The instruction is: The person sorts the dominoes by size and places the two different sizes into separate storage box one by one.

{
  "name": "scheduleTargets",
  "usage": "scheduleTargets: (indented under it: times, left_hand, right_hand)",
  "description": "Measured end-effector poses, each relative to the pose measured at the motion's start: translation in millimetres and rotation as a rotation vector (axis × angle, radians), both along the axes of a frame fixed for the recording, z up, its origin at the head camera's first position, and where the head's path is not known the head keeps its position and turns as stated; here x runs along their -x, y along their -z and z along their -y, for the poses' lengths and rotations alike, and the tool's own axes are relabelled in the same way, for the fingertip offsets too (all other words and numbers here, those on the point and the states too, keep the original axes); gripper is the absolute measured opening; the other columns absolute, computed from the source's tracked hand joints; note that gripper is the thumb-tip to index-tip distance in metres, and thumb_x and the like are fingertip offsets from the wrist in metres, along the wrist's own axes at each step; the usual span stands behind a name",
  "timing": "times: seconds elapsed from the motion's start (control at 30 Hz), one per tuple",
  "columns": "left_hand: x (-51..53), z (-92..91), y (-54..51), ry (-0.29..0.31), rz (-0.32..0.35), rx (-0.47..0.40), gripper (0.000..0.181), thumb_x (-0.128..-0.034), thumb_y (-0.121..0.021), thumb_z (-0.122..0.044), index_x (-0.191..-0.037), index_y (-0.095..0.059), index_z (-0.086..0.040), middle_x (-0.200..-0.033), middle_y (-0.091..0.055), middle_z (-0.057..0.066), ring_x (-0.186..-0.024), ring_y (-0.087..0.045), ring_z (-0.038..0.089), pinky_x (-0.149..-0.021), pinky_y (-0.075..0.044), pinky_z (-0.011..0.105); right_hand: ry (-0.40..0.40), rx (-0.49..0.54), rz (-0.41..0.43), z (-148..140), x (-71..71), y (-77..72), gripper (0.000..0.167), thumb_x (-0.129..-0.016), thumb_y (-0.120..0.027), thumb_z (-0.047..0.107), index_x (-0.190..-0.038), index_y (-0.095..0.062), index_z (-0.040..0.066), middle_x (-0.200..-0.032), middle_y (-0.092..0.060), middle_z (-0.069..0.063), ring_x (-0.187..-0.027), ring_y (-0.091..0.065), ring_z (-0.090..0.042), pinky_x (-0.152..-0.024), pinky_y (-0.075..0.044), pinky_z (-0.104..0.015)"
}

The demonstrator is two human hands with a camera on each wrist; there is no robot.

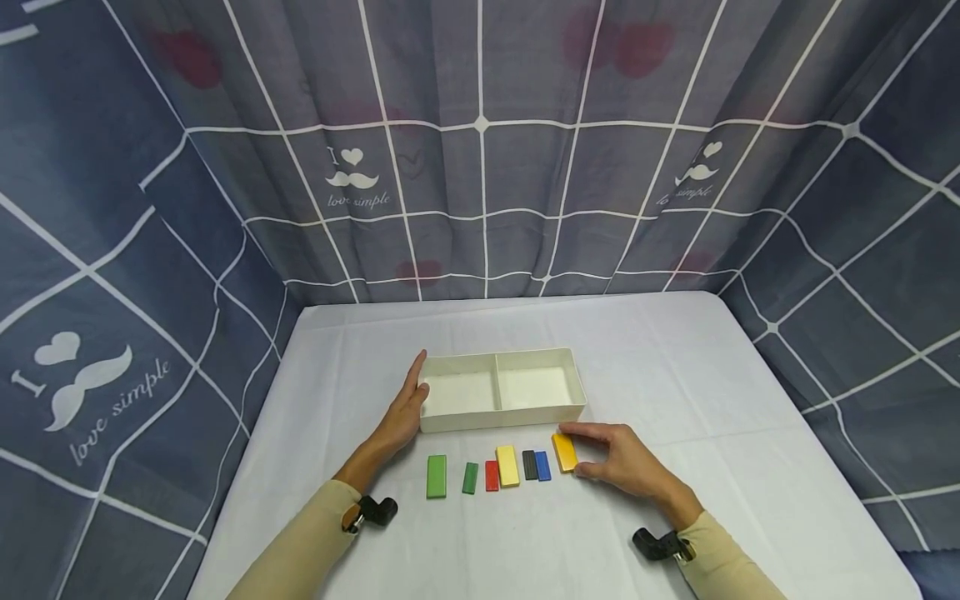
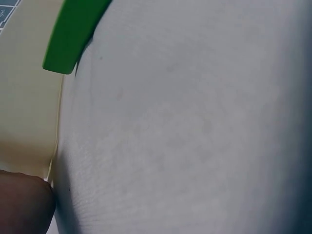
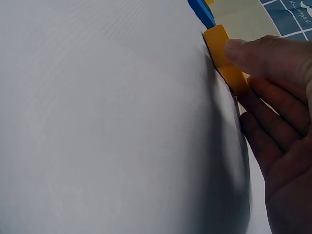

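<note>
Looks pretty early on to me: both compartments of the white tray [image 1: 502, 420] are bare, and all seven blocks are out on the surface [image 1: 645, 358], between the tray and the near edge. The orange-yellow block [image 1: 565, 452] is at the row's right end, just off the tray's near right corner, and the right hand [image 1: 626, 461] has it pinched between thumb and index, other fingers loosely bent. Can't tell if it's lifted at all. Left of it: blue [image 1: 543, 466], black [image 1: 530, 465], pale yellow [image 1: 507, 466], red [image 1: 492, 476], dark green [image 1: 470, 478] and light green [image 1: 437, 477] blocks, none being touched. The left hand [image 1: 401, 417] reaches toward the far edge, fingers pretty straight along the tray's left end, thumb by the rim. Both forearms come in from the near edge.
</note>
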State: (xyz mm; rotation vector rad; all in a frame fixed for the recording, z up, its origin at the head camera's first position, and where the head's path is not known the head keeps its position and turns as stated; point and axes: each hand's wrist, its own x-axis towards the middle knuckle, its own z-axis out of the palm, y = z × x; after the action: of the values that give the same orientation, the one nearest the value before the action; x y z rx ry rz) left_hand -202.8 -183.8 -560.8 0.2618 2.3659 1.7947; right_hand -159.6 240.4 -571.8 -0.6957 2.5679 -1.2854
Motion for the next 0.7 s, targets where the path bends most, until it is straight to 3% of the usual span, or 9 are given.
scheduleTargets:
  times: [0.53,0.7]
  left_hand:
    - [0.1,-0.8,0.7,-0.003,0.007,-0.019,0.063,-0.1213,-0.025,-0.019,-0.178,0.002,-0.027,-0.186,0.000,0.003,-0.172,0.002,0.029,-0.138,-0.001,0.060]
    - [-0.4,0.6,1.0,0.000,0.000,-0.021,0.064,-0.1214,-0.026,-0.019,-0.178,0.001,-0.030,-0.186,0.000,0.004,-0.172,0.002,0.031,-0.138,-0.001,0.061]
  right_hand:
    - [0.049,-0.023,0.000,1.0,-3.2,-8.1,0.063,-0.082,-0.098,0.019,-0.141,-0.076,0.021,-0.139,-0.076,0.012,-0.139,-0.066,-0.017,-0.115,-0.045,-0.014]
    - [0.046,-0.017,0.006,1.4,-3.5,-13.4,0.063,-0.082,-0.098,0.020,-0.141,-0.076,0.020,-0.139,-0.076,0.011,-0.137,-0.067,-0.017,-0.116,-0.050,-0.021]
